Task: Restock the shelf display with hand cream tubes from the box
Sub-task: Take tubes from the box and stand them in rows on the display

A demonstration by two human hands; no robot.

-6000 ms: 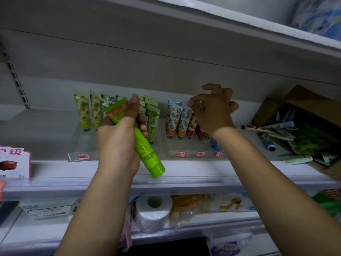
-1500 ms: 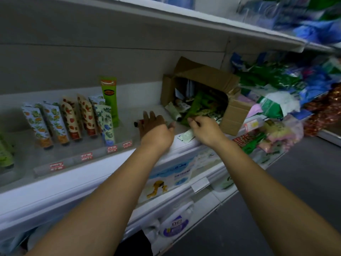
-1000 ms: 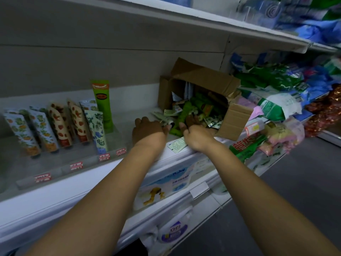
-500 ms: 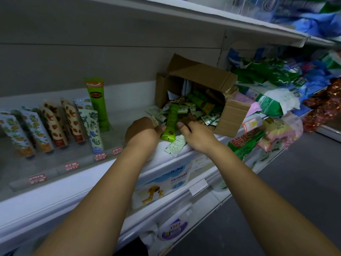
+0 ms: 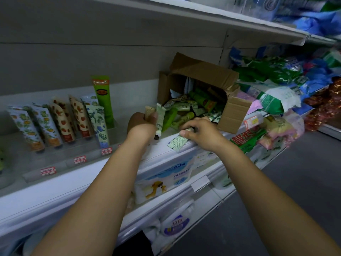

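Observation:
A cardboard box (image 5: 232, 115) lies on its side on the shelf, with several hand cream tubes (image 5: 186, 111) spilling out of its open mouth. My left hand (image 5: 141, 122) grips two small tubes (image 5: 160, 117) upright, just left of the spill. My right hand (image 5: 200, 132) pinches a pale green tube (image 5: 178, 142) lying at the shelf's front edge. Patterned tubes (image 5: 73, 119) stand in rows in the clear display tray (image 5: 60, 163) on the left, with a tall green tube (image 5: 104, 100) behind them.
Green, white and blue packaged goods (image 5: 273, 93) crowd the shelf right of the box. The shelf's front edge (image 5: 166, 159) runs under both hands. Packs and bottles (image 5: 164, 182) fill the lower shelves. An upper shelf (image 5: 203, 13) overhangs. Grey floor (image 5: 295, 182) lies at the right.
My left hand has picked up two small tubes from the spill and lifted them upright. My right hand has drawn back from the pile to the pale green tube at the shelf edge.

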